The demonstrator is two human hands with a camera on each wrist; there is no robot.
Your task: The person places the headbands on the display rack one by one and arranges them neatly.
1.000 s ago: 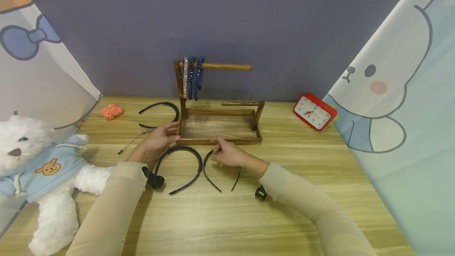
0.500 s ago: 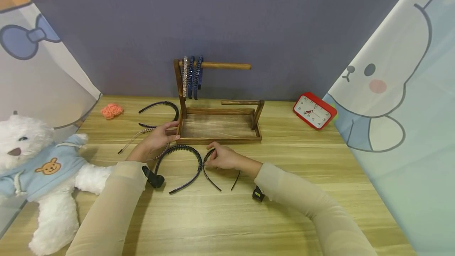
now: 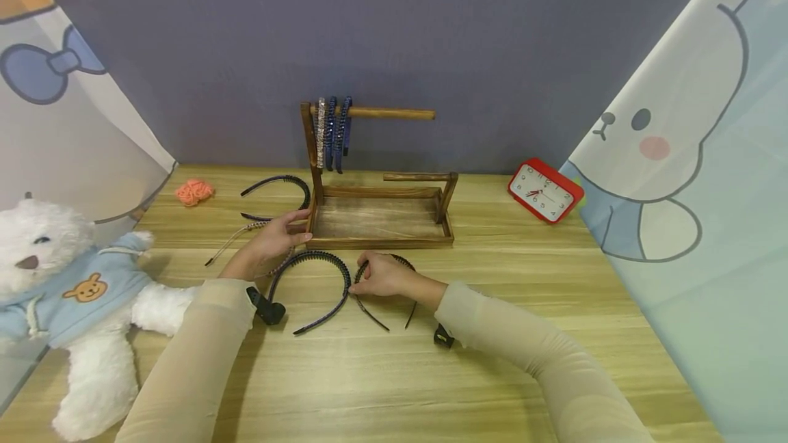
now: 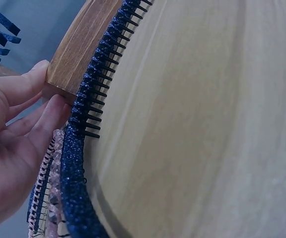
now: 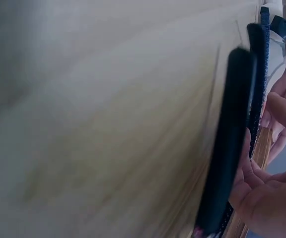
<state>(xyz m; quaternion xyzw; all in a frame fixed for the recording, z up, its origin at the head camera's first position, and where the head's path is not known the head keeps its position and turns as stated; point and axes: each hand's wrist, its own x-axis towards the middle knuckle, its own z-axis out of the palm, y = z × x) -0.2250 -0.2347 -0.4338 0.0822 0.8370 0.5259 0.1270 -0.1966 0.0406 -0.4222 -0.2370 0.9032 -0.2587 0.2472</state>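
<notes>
My left hand (image 3: 273, 239) grips the left front corner of a dark wooden headband stand (image 3: 375, 245), thumb and fingers on either side of the wood in the left wrist view. My right hand (image 3: 384, 275) reaches over a small black headband (image 3: 372, 320) lying on the table. Its thumb and fingers stand apart beside the right side of a dark blue headband (image 3: 335, 316); whether they press on it is unclear. That blue headband shows its comb teeth (image 4: 96, 101) in the left wrist view. A pink beaded headband (image 3: 228, 241) lies partly under my left hand.
Another blue headband (image 3: 277, 178) lies left of the stand. On its upper bar (image 3: 394, 113) hang a silver headband (image 3: 321, 135) and two blue ones. Around stand a red clock (image 3: 545, 191), an orange yarn bundle (image 3: 193, 192) and a plush toy (image 3: 92, 306).
My right hand has moved left and slightly down, from above the small black headband toward the dark blue one. The small headband has shifted slightly right. My left hand stays on the stand.
</notes>
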